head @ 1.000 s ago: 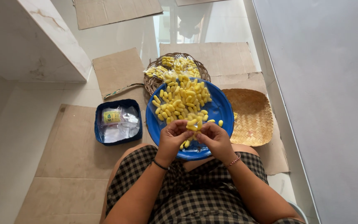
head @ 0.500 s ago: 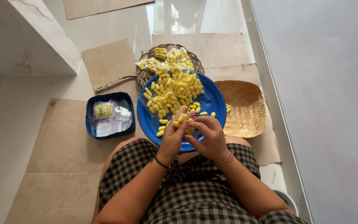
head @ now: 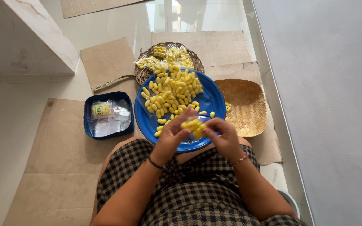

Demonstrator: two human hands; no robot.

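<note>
left hand [head: 173, 134] and right hand [head: 222, 134] pinch small clear bag [head: 193, 125] of yellow pieces, frame centre, over blue plate [head: 214, 100]. keep mouth up, grip firm, avoid spill.

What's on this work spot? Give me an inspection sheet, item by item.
Surface: pale tiled floor with flattened cardboard sheets.
Job's things: blue round tray heaped with yellow oval pieces; small clear bag of yellow pieces held between both hands.
Clutter: dark wicker basket of filled bags; flat woven tray; blue square tub with clear wrappers.
Hands: left hand and right hand both pinch the bag.
Cables: nothing seen.
Surroundings: grey wall on the right; white stone ledge upper left.
</note>
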